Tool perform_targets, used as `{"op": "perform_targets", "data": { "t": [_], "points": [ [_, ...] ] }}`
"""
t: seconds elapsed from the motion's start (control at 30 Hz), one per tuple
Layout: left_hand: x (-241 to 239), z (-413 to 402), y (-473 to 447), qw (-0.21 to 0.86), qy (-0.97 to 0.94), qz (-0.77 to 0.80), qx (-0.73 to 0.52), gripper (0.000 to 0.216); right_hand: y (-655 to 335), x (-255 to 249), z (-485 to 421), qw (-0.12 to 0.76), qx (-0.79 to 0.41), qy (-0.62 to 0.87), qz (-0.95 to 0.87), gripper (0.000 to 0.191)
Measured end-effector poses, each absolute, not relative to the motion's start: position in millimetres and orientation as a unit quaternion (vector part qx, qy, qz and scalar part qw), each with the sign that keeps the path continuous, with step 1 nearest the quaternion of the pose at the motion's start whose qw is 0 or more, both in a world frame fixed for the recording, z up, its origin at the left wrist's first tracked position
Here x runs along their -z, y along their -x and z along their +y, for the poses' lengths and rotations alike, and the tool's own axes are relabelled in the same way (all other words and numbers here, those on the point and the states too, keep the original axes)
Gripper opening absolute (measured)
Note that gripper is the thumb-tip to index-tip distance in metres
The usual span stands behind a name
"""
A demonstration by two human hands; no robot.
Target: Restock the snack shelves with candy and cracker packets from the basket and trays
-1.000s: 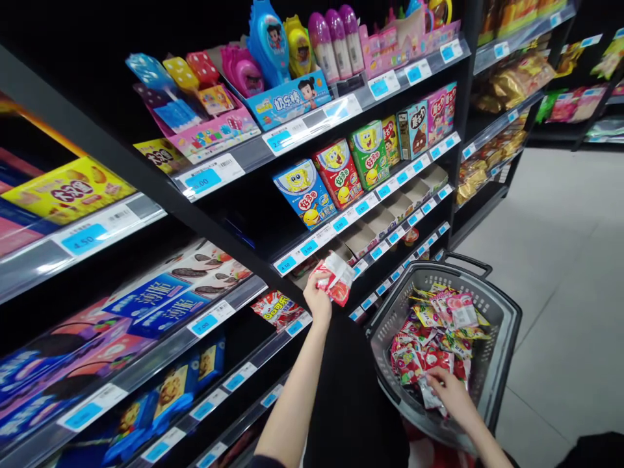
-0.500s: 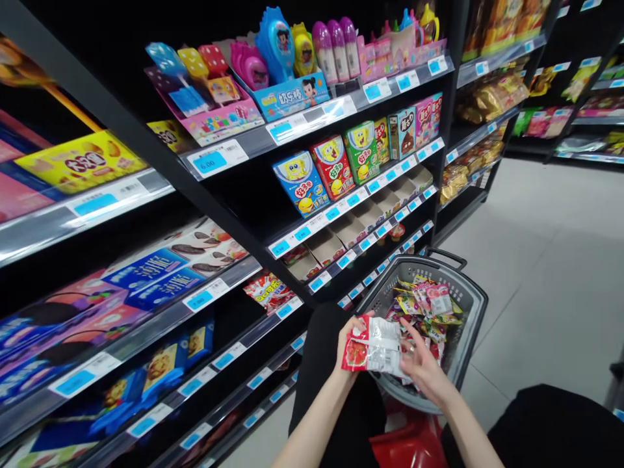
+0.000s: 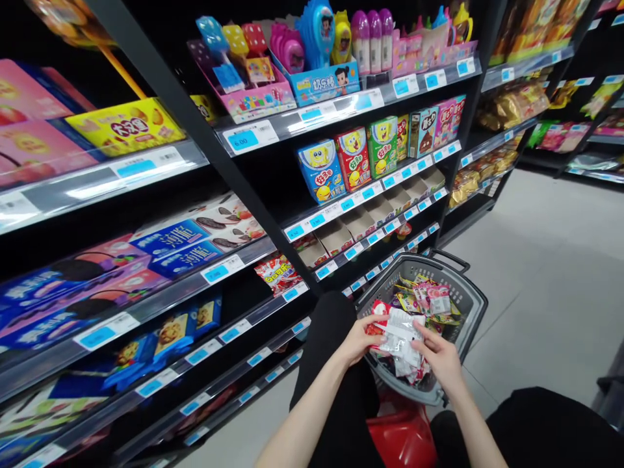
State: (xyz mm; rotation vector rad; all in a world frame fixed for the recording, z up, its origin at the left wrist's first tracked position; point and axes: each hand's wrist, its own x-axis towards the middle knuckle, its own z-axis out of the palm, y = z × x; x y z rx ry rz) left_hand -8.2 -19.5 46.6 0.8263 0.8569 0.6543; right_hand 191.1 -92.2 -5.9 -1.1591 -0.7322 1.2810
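On the shelf at left, the biscuit boxes (image 3: 171,238) lie stacked with printed sides showing, seemingly so they can be matched to the price tags (image 3: 223,268) below. Farther right, the left hand's (image 3: 361,339) fingers pinch the red end of a red-and-white packet (image 3: 402,324), its pale back upward, while the right hand's (image 3: 442,361) fingers grasp its opposite edge, probably to keep the limp wrapper flat. The packet is above the grey basket (image 3: 470,308), whose walls keep the heaped sachets (image 3: 433,299) together.
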Motion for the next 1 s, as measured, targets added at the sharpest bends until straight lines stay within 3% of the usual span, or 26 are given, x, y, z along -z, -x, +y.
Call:
{"op": "perform_targets", "data": {
  "t": [0.2, 0.4, 0.5, 0.67, 1.0],
  "points": [
    [-39, -16, 3, 0.729, -0.381, 0.436, -0.365, 0.040, -191, 1, -98, 0.542, -0.556, 0.493, -0.392, 0.070],
    [-39, -18, -1, 0.736, -0.379, 0.456, -0.327, 0.049, -196, -1, -95, 0.530, -0.431, 0.563, -0.465, 0.048],
    [-34, -16, -4, 0.718, -0.380, 0.469, -0.347, 0.043, -195, -4, -95, 0.535, -0.344, 0.587, -0.501, 0.035],
    [-29, -12, -5, 0.681, -0.387, 0.479, -0.396, 0.031, -191, -13, -99, 0.520, -0.271, 0.586, -0.560, 0.033],
    [-31, -14, -9, 0.672, -0.405, 0.484, -0.386, 0.035, -181, -15, -96, 0.523, -0.186, 0.629, -0.544, 0.031]
  ]
}}
